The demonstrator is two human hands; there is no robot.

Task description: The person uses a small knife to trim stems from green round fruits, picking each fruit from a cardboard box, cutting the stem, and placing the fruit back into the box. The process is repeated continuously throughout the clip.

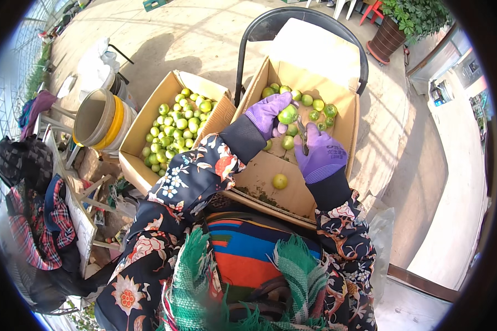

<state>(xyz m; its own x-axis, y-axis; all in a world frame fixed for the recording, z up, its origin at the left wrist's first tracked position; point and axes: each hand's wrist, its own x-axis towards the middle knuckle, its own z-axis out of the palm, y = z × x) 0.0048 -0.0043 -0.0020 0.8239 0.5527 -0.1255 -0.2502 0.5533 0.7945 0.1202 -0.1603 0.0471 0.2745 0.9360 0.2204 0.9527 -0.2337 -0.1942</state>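
Note:
My left hand [269,111], in a purple glove, grips a green tomato [288,114] above an open cardboard box [256,169]. In my right hand [321,151], gloved the same way, is a small pair of snips [302,132], its tip close to the tomato's right side. Whether the blades touch the fruit I cannot tell. Several green tomatoes [307,100] lie at the far end of this box, and a single yellowish-green tomato [279,181] sits nearer me. Leaf scraps [269,198] are scattered along the near edge.
At left, a second cardboard box [138,173] holds many green tomatoes [178,128]. Beyond it stand nested plastic buckets [94,120]. A black chair frame [241,62] curves behind the near box. Clothes [33,223] hang at far left; a potted plant [387,39] stands at back right.

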